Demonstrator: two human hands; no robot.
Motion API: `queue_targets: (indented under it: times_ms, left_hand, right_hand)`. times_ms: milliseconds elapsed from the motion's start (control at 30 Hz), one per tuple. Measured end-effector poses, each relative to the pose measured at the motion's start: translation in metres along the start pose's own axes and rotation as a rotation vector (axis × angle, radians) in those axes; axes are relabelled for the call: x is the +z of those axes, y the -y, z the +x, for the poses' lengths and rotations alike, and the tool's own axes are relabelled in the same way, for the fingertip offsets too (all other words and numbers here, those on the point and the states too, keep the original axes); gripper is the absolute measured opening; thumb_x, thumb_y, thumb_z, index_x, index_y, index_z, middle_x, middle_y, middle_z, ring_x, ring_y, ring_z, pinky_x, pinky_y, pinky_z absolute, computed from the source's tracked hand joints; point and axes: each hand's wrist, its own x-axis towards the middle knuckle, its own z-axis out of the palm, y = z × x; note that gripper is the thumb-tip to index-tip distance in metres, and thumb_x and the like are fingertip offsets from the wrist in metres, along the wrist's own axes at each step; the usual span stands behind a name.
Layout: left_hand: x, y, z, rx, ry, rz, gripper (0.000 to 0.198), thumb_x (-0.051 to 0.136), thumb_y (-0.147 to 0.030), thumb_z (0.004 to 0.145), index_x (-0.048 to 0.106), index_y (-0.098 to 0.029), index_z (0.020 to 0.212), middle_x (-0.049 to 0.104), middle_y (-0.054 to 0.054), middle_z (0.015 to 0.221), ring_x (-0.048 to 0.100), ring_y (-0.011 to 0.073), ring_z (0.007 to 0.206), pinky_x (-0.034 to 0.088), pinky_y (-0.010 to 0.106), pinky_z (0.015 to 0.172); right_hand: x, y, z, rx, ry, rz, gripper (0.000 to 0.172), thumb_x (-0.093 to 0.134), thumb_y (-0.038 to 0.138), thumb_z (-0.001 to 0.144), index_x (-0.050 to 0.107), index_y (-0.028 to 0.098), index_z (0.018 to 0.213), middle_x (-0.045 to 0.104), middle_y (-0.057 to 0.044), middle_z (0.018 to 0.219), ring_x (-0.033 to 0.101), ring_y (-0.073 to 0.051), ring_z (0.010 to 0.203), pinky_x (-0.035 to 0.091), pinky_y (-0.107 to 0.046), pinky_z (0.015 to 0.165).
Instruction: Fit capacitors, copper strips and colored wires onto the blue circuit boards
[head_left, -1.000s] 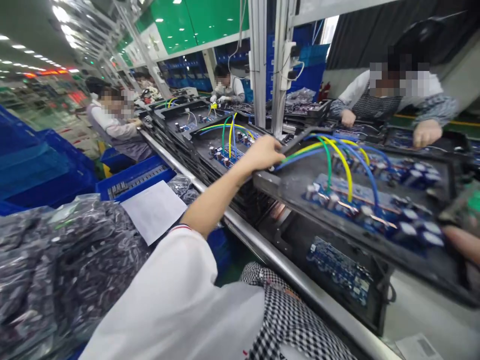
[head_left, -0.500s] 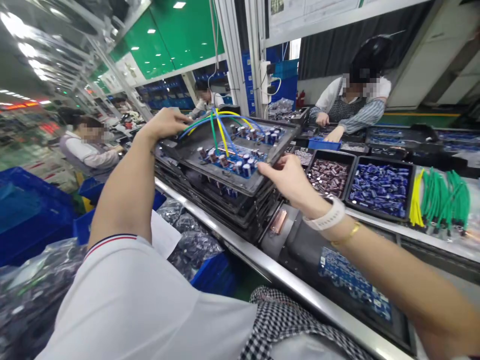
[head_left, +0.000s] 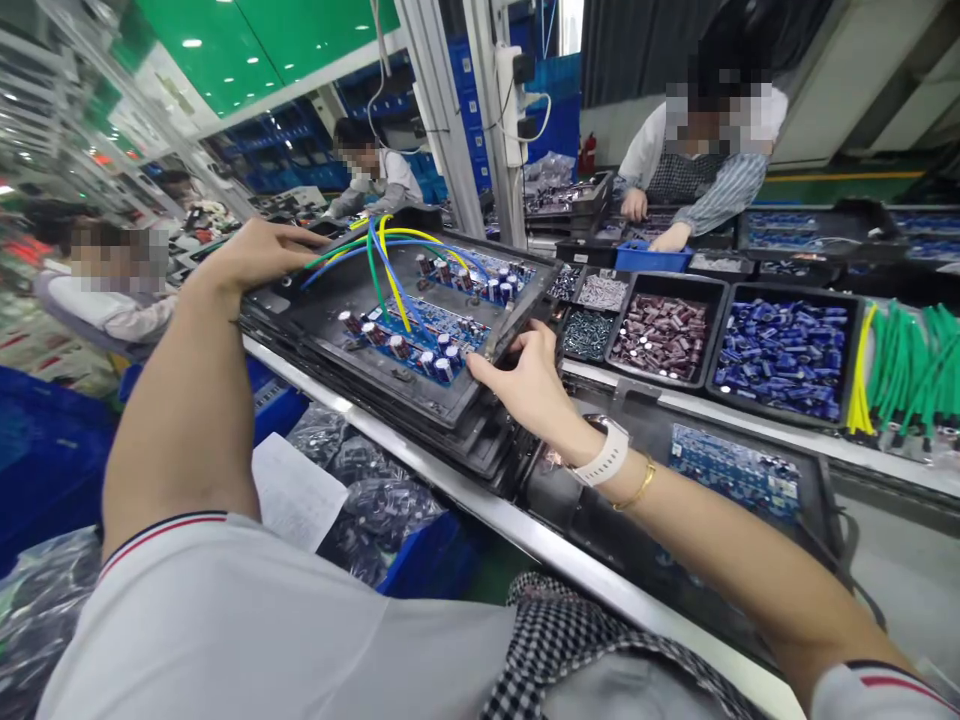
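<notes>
Both hands hold a black tray (head_left: 315, 335) at the top of a stack of similar trays. Two blue circuit boards, a nearer one (head_left: 457, 335) and a farther one (head_left: 517, 268), lie in it with upright capacitors. Yellow, green and blue wires (head_left: 373, 270) arch over the boards. My left hand (head_left: 266, 255) grips the far left rim, its fingertips partly hidden. Around the right rim curls my right hand (head_left: 525, 375), thumb on top and fingers at the outer side.
Right of the stack are bins of brown capacitors (head_left: 664, 335) and blue capacitors (head_left: 784, 350), beside green wires (head_left: 911, 360). Another tray holds a circuit board (head_left: 735, 470). A metal bench edge (head_left: 352, 410) runs in front. A co-worker (head_left: 697, 150) reaches into a blue box (head_left: 652, 256).
The held tray has come down and left in view, and the stack beneath looks more closely packed. Both hands moved with it, keeping their grip. The camera view has shifted.
</notes>
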Motion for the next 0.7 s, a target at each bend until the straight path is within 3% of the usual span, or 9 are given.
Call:
queue_targets:
  times_ms: [233,400,500,700]
  left_hand:
    - [-0.001,0.009,0.010,0.016,0.077,0.033,0.101,0.059,-0.097,0.049,0.073,-0.023,0.116,0.069,-0.005,0.080,0.054,0.0139,0.080,0.044,0.051,0.103]
    - [0.000,0.025,0.027,0.008,0.086,0.119,0.087,0.059,-0.087,0.069,0.071,-0.018,0.120,0.072,-0.003,0.100,0.061,0.0136,0.091,0.044,0.045,0.104]
    - [0.000,0.029,0.031,-0.004,0.070,0.139,0.082,0.060,-0.083,0.072,0.070,-0.019,0.121,0.070,-0.003,0.118,0.059,0.0178,0.106,0.039,0.045,0.109]
    - [-0.003,0.020,0.025,-0.030,0.074,0.106,0.063,0.068,-0.070,0.080,0.069,-0.023,0.122,0.067,-0.008,0.126,0.055,0.0175,0.115,0.032,0.045,0.115]
  right_hand:
    - [0.010,-0.016,-0.005,0.016,0.023,-0.047,0.051,0.068,0.057,0.075,0.043,0.020,0.101,0.024,-0.020,0.155,0.022,-0.033,0.148,0.022,-0.050,0.123]
    - [0.009,-0.022,-0.006,0.011,0.049,-0.058,0.057,0.067,0.063,0.075,0.045,0.019,0.104,0.022,-0.020,0.157,0.021,-0.033,0.149,0.021,-0.046,0.123]
    - [0.006,-0.026,-0.005,-0.001,0.072,-0.066,0.061,0.066,0.068,0.075,0.047,0.018,0.106,0.021,-0.020,0.158,0.020,-0.032,0.149,0.021,-0.047,0.124]
    - [0.003,-0.031,-0.006,-0.010,0.107,-0.088,0.068,0.064,0.073,0.075,0.050,0.016,0.110,0.018,-0.020,0.159,0.015,-0.032,0.152,0.018,-0.048,0.125]
